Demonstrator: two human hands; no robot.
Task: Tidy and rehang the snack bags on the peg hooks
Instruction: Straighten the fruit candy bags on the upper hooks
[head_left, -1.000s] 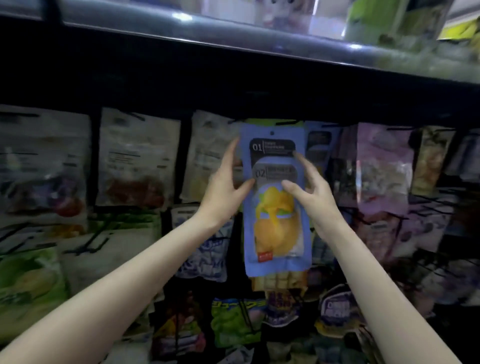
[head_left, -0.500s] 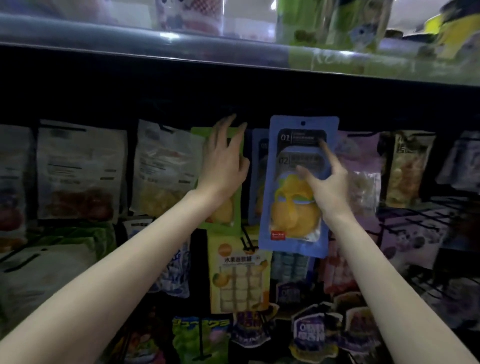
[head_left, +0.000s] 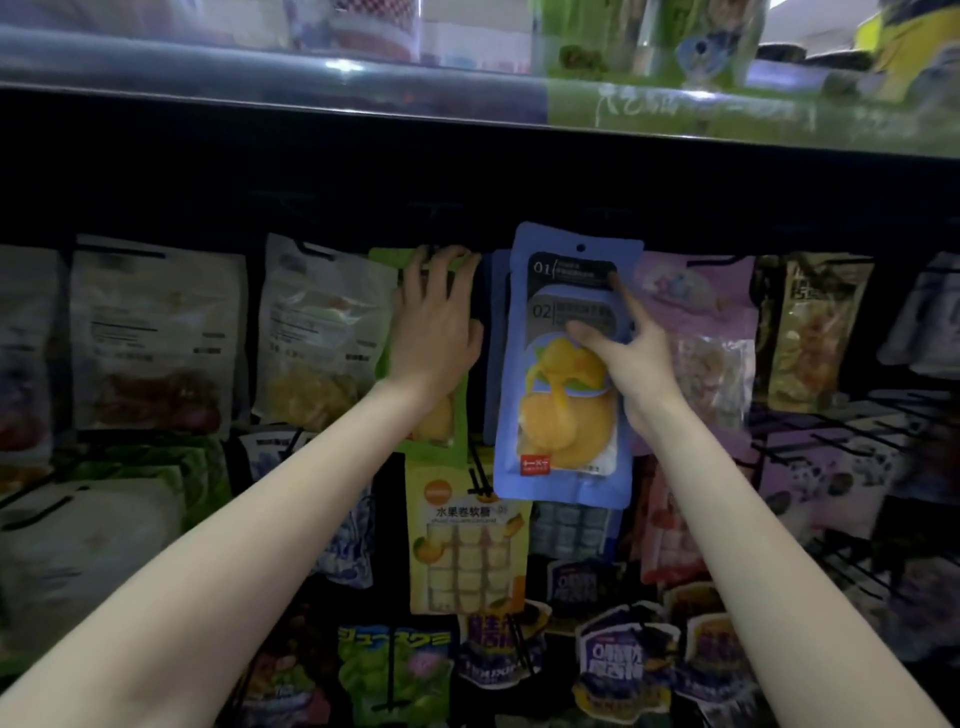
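A blue snack bag (head_left: 563, 467) with a yellow mango picture and a round hang hole at its top is held up against the top row of pegs. My right hand (head_left: 631, 358) pinches its right side, thumb on the front and index finger stretched up along the label. My left hand (head_left: 436, 322) lies flat on a green bag (head_left: 387, 312) hanging just to the left, fingers reaching to that bag's top edge. More blue bags (head_left: 496, 338) hang behind, between my two hands. The peg behind the held bag is hidden.
A dark shelf edge (head_left: 467, 171) runs right above the top pegs. White bags (head_left: 156, 332) hang at left, a pink bag (head_left: 701, 332) and a brown bag (head_left: 810, 332) at right. A yellow candy bag (head_left: 467, 545) and bare black peg hooks (head_left: 841, 441) sit lower down.
My left hand let go of the blue bag and moved left onto the green bag. My right hand raised the blue bag up toward the top pegs.
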